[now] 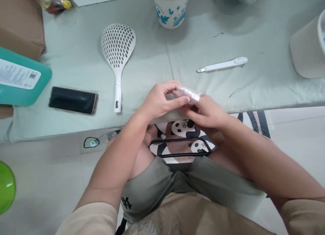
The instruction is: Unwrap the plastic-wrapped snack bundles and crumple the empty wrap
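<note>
A small piece of clear, shiny plastic wrap [189, 92] is held between my two hands at the table's front edge. My left hand [165, 98] is closed on its left end, with the thumb stretched along the near side. My right hand [207, 111] grips the right end, its fingers curled and partly hidden. Beyond them to the right lies a white utility knife [223, 65] with a bit of blade showing at its left tip. A white slotted skimmer [118, 48] rests to the left, its handle toward me.
A dark phone [73, 100] and a green container [22, 77] are at the left, near a cardboard box [21, 21]. A patterned paper cup [170, 9] stands at the back, a white bin [307, 47] at the right. The table [142, 72] has a pale green cloth.
</note>
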Motion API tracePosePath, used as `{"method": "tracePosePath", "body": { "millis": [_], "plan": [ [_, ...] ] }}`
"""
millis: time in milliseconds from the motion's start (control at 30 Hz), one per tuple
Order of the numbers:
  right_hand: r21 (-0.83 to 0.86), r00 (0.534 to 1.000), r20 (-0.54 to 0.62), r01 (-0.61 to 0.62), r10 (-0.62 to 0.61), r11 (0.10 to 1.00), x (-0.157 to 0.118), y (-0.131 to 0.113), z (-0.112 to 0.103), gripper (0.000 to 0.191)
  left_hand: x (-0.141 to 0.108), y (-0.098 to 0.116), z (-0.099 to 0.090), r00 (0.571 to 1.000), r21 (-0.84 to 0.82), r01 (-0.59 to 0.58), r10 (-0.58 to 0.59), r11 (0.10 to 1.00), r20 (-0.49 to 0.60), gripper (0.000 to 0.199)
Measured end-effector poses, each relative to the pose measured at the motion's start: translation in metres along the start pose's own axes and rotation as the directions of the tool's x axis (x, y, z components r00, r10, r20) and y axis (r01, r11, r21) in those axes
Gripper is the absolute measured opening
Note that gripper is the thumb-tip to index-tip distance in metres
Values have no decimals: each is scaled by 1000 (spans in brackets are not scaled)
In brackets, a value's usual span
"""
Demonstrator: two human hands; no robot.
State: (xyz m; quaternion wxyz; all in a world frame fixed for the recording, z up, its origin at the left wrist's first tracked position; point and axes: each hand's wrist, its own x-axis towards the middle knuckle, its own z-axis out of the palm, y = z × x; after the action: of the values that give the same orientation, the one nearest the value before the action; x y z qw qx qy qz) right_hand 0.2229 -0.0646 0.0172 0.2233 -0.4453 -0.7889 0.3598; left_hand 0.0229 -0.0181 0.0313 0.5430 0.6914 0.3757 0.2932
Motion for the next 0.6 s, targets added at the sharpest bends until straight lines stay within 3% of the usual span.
{"method": "tracePosePath", "body": {
  "millis": [67,167,267,367,433,600],
  "plan": [
    [134,999,-43,13,-7,991,-1,1,-2,17,2,-1,0,997,-58,37,-41,998,-58,52],
    [280,971,-232,4,64,960,-3,1,-5,27,4,-3,-3,982,-159,99,-122,982,-146,52],
    [308,921,-361,-28,144,951,-2,1,-7,39,4,-5,-3,975,-202,197,-214,959,-65,53],
    [309,938,-303,-70,168,948,1,-1,-4,48,4,-3,1,967,-188,255,-250,949,50,54],
    [302,942,-270,-113,199,947,2,-3,-2,42,4,-2,6,967,-168,255,-247,952,64,54],
    [271,928,-272,-179,254,946,4,-4,2,27,4,-3,12,978,7,170,-168,985,-125,48]
  ]
}}
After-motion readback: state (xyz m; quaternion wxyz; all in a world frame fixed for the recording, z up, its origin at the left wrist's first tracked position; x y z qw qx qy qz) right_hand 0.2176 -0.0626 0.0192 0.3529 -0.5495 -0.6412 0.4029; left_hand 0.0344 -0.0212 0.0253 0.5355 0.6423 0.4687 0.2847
